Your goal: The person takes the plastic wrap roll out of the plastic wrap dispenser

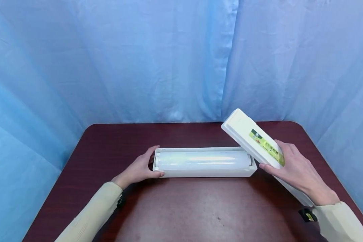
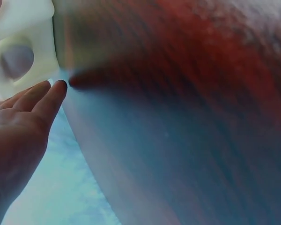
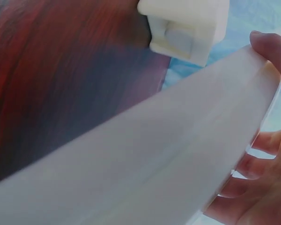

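Note:
A long white cling film box (image 1: 207, 173) stands on the table without its lid, a roll of clear film (image 1: 202, 159) lying inside. My left hand (image 1: 138, 169) holds the box's left end, thumb at the front and fingers at the back. In the left wrist view, the fingertips lie right at the box end (image 2: 42, 61), which has a round hole. My right hand (image 1: 300, 171) grips the white lid (image 1: 240, 126) across its width, tilted over the box's right end. A green and yellow label marks the lid's top. The right wrist view shows the lid's hollow underside (image 3: 145, 154).
The dark red-brown wooden table (image 1: 184, 208) has rounded far corners. Blue curtains (image 1: 157, 60) hang behind it and along both sides. A small dark device (image 1: 307, 215) sits at the right cuff.

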{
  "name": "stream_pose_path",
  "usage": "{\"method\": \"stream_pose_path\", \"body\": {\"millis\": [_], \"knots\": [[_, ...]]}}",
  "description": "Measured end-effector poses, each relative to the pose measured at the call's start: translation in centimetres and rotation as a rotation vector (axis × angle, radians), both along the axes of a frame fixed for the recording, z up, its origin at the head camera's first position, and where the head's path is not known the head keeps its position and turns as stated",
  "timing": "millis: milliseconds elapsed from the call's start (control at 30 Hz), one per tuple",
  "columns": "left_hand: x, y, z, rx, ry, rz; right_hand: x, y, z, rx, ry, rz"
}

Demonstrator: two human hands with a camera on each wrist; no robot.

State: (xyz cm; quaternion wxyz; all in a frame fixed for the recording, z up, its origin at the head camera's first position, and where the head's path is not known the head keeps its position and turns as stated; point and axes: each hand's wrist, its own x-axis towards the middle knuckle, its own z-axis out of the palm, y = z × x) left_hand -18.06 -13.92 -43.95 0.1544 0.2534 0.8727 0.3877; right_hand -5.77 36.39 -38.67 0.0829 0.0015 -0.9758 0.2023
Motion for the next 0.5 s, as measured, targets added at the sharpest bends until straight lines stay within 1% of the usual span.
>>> {"method": "stream_pose_path", "body": {"millis": [100,200,500], "knots": [[0.0,-0.1,-0.1,-0.001,0.027,0.001,0.2,0.4,-0.3,0.015,-0.014,-0.019],[0.0,-0.1,-0.1,-0.006,0.039,-0.003,0.3,0.9,-0.6,0.031,-0.039,-0.04],[-0.2,0.0,-0.1,0.004,0.02,-0.001,0.3,2.6,-1.5,0.054,-0.089,-0.08]]}}
